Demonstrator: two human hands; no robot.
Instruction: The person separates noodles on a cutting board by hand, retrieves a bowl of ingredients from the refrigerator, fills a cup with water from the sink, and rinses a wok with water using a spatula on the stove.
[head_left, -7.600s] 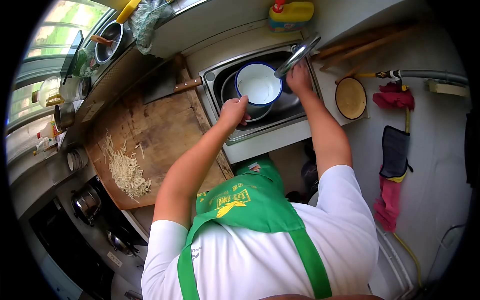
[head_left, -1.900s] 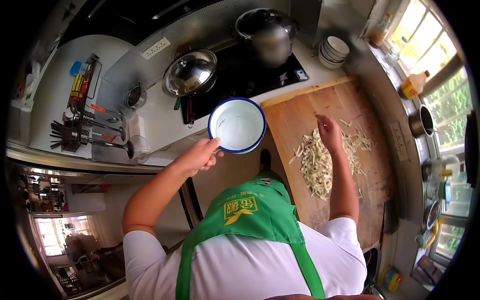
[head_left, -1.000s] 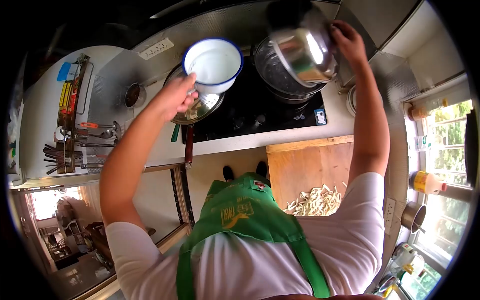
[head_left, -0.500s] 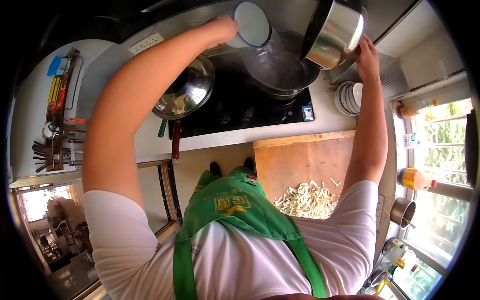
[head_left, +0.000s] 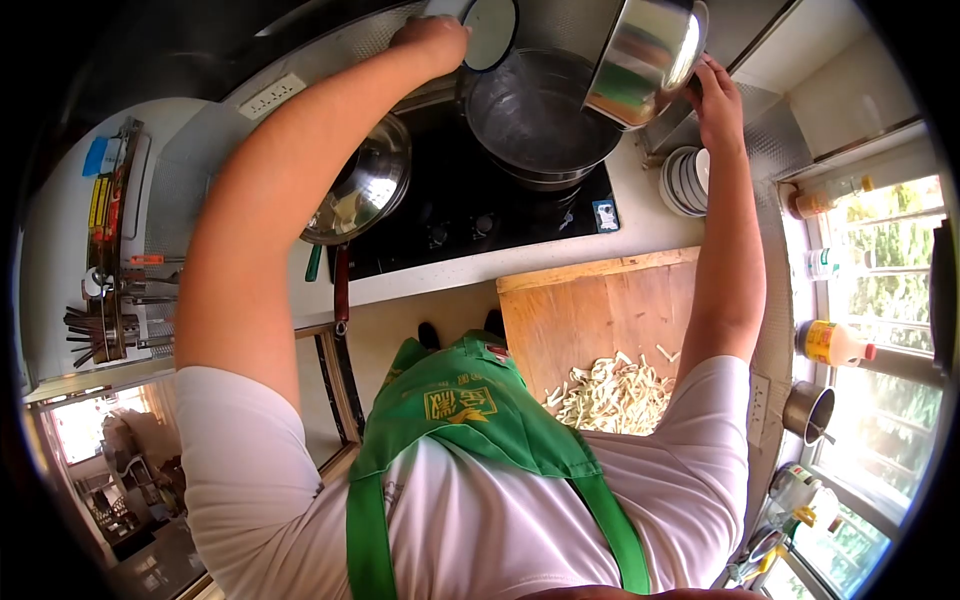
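Observation:
My left hand [head_left: 436, 42] is closed on a white bowl with a dark rim [head_left: 490, 32], tipped above the far left edge of a large dark pot [head_left: 545, 125]. Water stands in the pot, its surface disturbed and steaming. My right hand [head_left: 718, 92] grips a deep, shiny steel vessel, apparently a tall pot lid [head_left: 648, 60], tilted on its side over the pot's right edge. Its grip point is partly hidden behind the fingers. The pot sits on a black cooktop [head_left: 440, 215].
A lidded pan [head_left: 370, 185] with a red-brown handle stands left on the cooktop. Stacked bowls [head_left: 682, 182] sit to the right. Cut noodle-like strips [head_left: 615, 395] lie on a wooden board [head_left: 590, 310] by my body. A utensil rack [head_left: 115, 240] hangs at left; bottles [head_left: 832, 343] line the window.
Water was streaming from the bowl into the pot; now the stream is hardly visible. The bowl has shifted up and left. The steel lid stays tilted in my right hand.

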